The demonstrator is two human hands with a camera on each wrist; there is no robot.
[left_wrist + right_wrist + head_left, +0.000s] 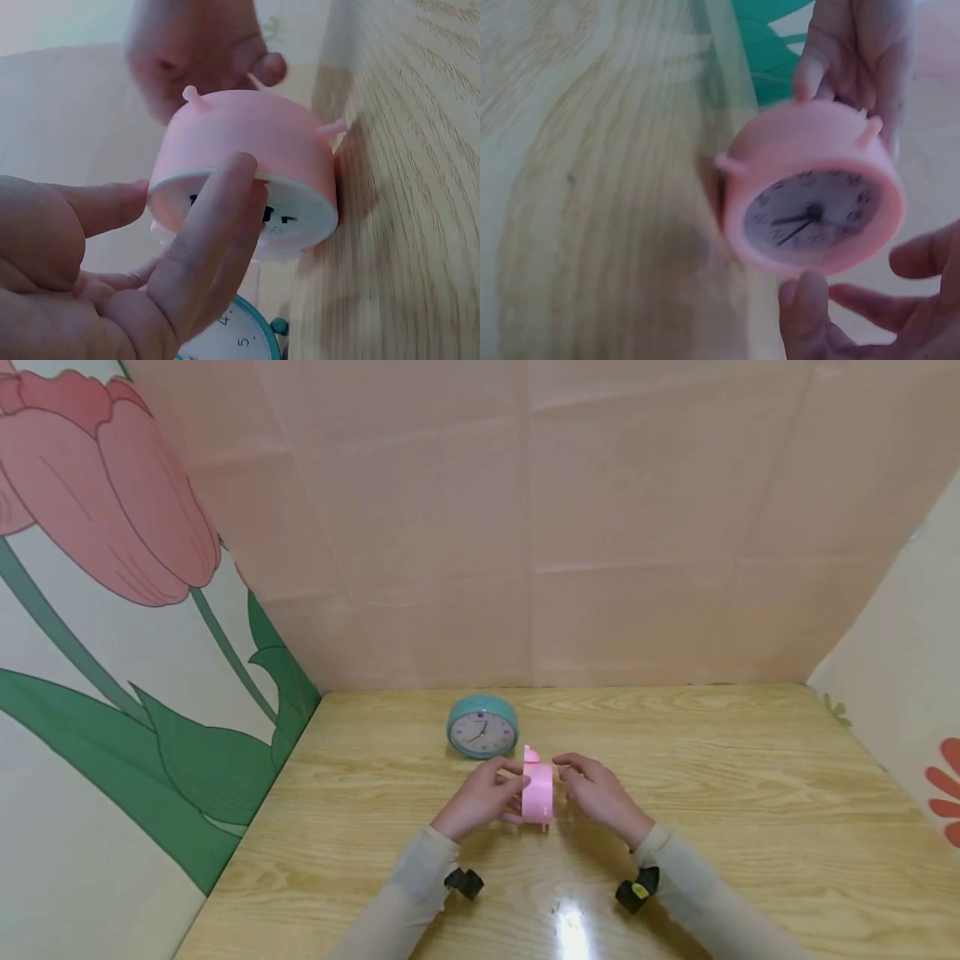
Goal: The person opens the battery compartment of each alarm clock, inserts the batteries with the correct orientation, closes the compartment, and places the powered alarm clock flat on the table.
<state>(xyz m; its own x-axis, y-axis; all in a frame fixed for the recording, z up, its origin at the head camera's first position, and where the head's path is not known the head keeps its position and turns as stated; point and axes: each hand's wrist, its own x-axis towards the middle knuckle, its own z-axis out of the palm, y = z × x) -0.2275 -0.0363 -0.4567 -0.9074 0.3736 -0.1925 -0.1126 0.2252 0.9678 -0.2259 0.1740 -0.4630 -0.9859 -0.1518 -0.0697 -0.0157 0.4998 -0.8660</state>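
A small pink alarm clock [537, 793] stands on edge close over the table, its short feet pointing toward me. Its white back with black knobs shows in the left wrist view. My left hand [487, 795] holds it from the back, the thumb and fingertips on the rim and back panel. On the face side is my right hand [598, 793], its fingers loosely bent and holding nothing. The tips of those fingers [810, 289] are right at the front rim. Numbers and dark hands are visible on the clock's white dial [817, 210].
Behind the pink clock, slightly left, sits a round teal clock [483, 727] with its white face toward me. The wooden table [750, 777] ends at a pinkish back wall [540, 527]. A tulip-painted panel [97, 635] borders the left side, and a pale wall [900, 635] the right.
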